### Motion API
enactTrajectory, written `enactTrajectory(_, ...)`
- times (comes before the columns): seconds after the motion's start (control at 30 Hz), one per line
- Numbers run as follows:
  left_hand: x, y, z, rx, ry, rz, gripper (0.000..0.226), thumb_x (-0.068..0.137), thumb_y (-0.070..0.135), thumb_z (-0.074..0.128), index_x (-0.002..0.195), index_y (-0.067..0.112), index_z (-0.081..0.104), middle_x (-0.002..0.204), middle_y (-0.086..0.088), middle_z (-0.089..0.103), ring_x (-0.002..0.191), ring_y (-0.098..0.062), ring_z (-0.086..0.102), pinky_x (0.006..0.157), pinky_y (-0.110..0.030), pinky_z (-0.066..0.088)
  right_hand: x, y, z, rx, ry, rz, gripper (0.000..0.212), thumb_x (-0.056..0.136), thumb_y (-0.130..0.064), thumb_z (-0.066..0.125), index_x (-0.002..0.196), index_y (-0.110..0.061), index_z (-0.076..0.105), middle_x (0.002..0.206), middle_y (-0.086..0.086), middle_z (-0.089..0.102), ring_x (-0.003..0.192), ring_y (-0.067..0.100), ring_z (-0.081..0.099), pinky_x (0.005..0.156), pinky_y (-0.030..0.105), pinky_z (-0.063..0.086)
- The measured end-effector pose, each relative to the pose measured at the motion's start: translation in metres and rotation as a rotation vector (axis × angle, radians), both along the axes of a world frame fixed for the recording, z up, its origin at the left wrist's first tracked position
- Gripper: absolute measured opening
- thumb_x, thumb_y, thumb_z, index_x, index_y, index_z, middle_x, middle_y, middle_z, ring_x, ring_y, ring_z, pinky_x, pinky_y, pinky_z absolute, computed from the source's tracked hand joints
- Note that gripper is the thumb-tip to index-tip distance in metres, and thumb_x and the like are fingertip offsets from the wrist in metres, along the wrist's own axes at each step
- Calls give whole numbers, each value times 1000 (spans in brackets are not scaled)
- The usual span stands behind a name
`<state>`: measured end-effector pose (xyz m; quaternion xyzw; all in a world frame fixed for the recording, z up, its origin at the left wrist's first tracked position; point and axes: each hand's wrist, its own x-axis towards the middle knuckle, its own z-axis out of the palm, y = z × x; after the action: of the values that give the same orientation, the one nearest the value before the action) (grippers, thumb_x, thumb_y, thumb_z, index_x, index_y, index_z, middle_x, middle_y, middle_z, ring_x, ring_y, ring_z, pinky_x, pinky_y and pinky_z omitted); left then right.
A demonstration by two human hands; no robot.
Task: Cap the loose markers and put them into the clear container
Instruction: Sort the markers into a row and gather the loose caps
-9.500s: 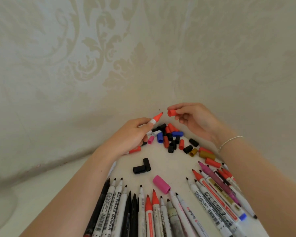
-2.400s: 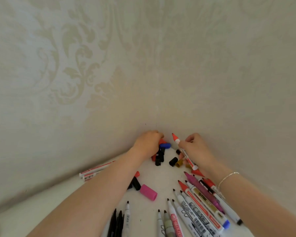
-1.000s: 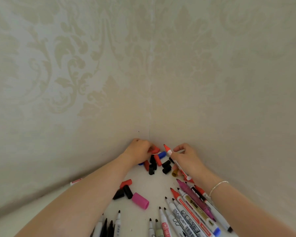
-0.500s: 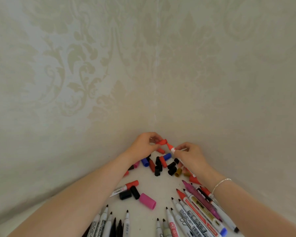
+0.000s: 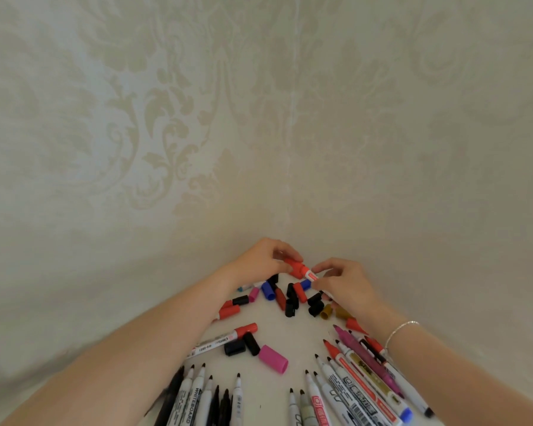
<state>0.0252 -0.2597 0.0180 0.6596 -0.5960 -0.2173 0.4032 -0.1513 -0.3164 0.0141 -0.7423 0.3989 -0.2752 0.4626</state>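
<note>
Pinching a red cap [image 5: 296, 267], the left hand [image 5: 260, 262] meets the marker [image 5: 312, 276] gripped by the right hand [image 5: 346, 287]; loose caps [image 5: 290, 298] crowd just below, uncapped markers [image 5: 354, 385] nearer.

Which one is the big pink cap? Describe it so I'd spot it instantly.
Start at the white table in the wallpapered corner, then look between the two fans of uncapped markers nearest the camera. The pink cap lies there beside two black caps, and is fatter than any other cap.

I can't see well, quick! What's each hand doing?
Left hand: pinching a red cap.
Right hand: pinching the marker that cap sits on.
</note>
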Motion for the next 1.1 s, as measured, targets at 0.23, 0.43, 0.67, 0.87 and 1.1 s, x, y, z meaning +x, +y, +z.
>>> enactTrajectory(0.23, -8, -5, 6, 63, 646, 201, 20, 93, 15, 60, 102, -1, 67, 84, -12, 70, 75, -17, 72, 71, -25, 59, 11, 12, 0, -45, -82, 13, 15, 80, -8, 71, 82, -23, 68, 77, 14, 68, 56, 16, 58, 49, 25, 48)
enactTrajectory(0.43, -30, -11, 1, 24, 793, 288, 21, 95, 18, 58, 103, -1, 60, 73, -11, 68, 62, -17, 71, 55, -25, 57, 22, 14, 2, -193, -80, -6, 1, 86, -23, 68, 86, -22, 68, 79, 6, 66, 67, 16, 59, 66, 32, 52)
enactTrajectory(0.67, -30, -6, 2, 172, 642, 309, 24, 94, 19, 57, 106, -1, 62, 82, -13, 71, 70, -21, 71, 61, -30, 60, 19, 17, -1, -353, 25, 3, 9, 88, -19, 63, 93, -19, 71, 77, -5, 57, 60, 2, 48, 44, 7, 36)
enactTrajectory(0.87, -37, -5, 1, 101, 680, 338, 21, 93, 12, 53, 105, -3, 61, 83, -15, 69, 66, -21, 69, 52, -27, 57, 26, 21, 2, -429, 66, -34, 10, 89, -20, 60, 93, -16, 69, 87, -1, 53, 66, 4, 46, 55, 16, 38)
enactTrajectory(1.1, -35, 4, 13, 121, 587, 355, 9, 90, 6, 52, 93, 1, 58, 71, -12, 64, 59, -20, 66, 51, -28, 57, 34, 31, 8, -425, 31, -63, 10, 88, -15, 60, 87, -8, 66, 77, -2, 52, 64, 10, 51, 56, 24, 44)
